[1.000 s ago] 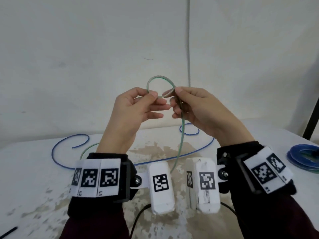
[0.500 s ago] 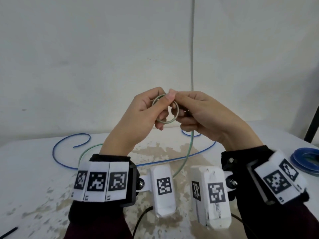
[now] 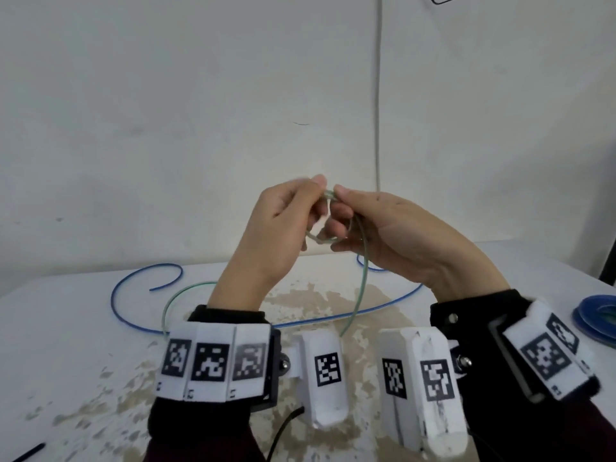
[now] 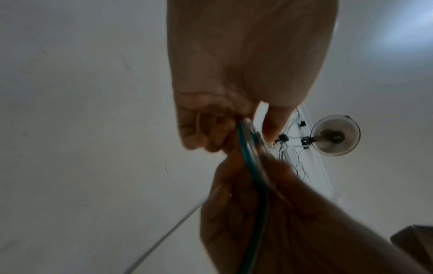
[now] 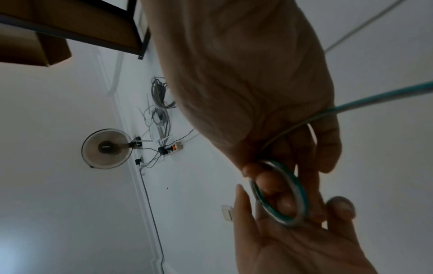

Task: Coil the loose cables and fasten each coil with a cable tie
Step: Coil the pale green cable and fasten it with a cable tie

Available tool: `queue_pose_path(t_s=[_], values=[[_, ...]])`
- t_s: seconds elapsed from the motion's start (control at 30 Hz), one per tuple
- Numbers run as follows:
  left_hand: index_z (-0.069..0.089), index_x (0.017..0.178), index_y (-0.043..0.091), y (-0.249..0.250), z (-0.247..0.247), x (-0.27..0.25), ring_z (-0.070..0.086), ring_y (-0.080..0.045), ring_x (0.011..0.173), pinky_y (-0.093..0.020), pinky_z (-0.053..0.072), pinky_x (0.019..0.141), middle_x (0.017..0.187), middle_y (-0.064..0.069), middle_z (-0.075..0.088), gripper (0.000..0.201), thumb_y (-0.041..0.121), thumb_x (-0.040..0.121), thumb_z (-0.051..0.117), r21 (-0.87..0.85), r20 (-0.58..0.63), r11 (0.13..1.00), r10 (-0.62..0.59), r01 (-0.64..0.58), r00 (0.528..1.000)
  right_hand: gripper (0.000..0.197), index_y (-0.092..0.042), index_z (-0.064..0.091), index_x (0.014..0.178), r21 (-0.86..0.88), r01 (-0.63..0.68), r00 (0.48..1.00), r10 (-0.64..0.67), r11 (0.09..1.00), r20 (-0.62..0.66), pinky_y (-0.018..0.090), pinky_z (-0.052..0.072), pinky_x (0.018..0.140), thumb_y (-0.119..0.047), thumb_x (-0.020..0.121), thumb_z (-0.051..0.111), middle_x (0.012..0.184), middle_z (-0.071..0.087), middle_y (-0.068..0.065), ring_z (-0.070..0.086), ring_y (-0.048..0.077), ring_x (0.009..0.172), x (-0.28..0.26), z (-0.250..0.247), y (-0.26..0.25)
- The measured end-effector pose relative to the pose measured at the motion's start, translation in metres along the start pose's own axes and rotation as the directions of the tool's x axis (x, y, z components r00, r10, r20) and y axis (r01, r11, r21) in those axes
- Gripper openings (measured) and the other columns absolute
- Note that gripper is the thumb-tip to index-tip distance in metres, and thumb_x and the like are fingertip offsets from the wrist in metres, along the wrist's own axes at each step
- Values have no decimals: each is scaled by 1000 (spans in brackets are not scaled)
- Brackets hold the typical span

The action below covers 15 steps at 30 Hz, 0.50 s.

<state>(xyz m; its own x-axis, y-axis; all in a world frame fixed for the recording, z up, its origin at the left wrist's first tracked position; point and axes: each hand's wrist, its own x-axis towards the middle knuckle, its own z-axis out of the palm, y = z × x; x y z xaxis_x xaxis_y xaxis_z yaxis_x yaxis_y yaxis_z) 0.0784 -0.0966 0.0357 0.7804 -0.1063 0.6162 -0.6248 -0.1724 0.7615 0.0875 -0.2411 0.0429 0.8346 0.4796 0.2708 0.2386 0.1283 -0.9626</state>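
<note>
Both hands are raised in front of the wall and hold a small coil of green cable (image 3: 325, 241) between them. My left hand (image 3: 316, 198) pinches the top of the coil with thumb and forefinger. My right hand (image 3: 338, 211) grips the coil from the right, its fingers curled through the ring. In the right wrist view the coil (image 5: 297, 187) shows as a ring of about two turns. The cable's loose tail (image 3: 361, 285) hangs from my right hand down to the table and curves off to the left (image 3: 180, 295). The left wrist view is blurred, with the green cable (image 4: 248, 159) running between the two hands.
A loose blue cable (image 3: 133, 278) winds across the white, stained table (image 3: 66, 345) behind my wrists. A finished blue coil (image 3: 596, 318) lies at the right edge. A thin black strip (image 3: 30, 451) lies at the front left corner. A grey cord (image 3: 377, 95) hangs down the wall.
The wide green loop that stood above my hands has been drawn into a small ring held between the fingers. Both hands have shifted slightly and the tail has followed.
</note>
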Motion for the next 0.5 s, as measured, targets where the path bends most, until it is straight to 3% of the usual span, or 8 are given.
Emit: queue_pose_path(t_s=[0.1,0.17,0.2,0.27,0.33,0.4,0.5], values=[[64,79,-4,0,-5,-2,41,-12,58,-27,40,58,56,3,40,47,28,101,38,26,119,997,-72,69,990,38,-13,45,65,-54,-8,1000,8,999,-1,18,44,67,-25,100,39,57,39,7,38,14,61,0,1,1],[62,71,9,0,-1,-3,42,-11,57,-24,40,58,55,6,44,45,26,103,35,2,98,998,-60,60,993,40,-11,46,63,-50,5,999,-7,999,-40,17,47,64,-24,100,40,68,38,17,41,15,58,2,4,1],[58,68,12,0,2,-3,44,-10,55,-22,41,58,53,8,49,45,26,103,33,-12,63,998,-61,62,996,41,-11,47,63,-31,15,999,-17,999,-50,20,51,68,-24,101,40,65,39,17,45,15,58,3,6,2],[49,63,11,-1,8,-1,48,-9,52,-18,42,57,51,5,55,48,25,104,30,-35,-22,998,-57,56,998,40,-9,54,69,19,18,999,-18,1000,-41,32,54,90,-23,102,36,55,45,9,57,14,63,3,6,2],[44,62,10,1,8,0,47,-10,51,-18,41,57,58,-10,53,48,22,105,27,-67,-68,996,-67,63,995,39,-9,57,75,49,15,1000,-14,999,-17,36,47,100,-22,103,34,56,51,0,59,15,72,2,4,2],[43,64,11,2,4,2,47,-13,56,-26,42,63,69,-15,49,44,21,104,30,-78,-37,990,-119,116,992,38,-10,53,72,45,40,999,-39,998,-20,29,49,90,-22,103,34,52,46,-1,53,15,67,1,0,1],[50,72,8,1,-1,-1,50,-15,66,-39,45,78,66,2,49,43,33,103,32,56,155,976,-218,211,964,39,-11,49,65,-74,58,997,-61,996,-47,20,43,68,-23,101,40,60,47,6,42,15,60,1,-7,0]])
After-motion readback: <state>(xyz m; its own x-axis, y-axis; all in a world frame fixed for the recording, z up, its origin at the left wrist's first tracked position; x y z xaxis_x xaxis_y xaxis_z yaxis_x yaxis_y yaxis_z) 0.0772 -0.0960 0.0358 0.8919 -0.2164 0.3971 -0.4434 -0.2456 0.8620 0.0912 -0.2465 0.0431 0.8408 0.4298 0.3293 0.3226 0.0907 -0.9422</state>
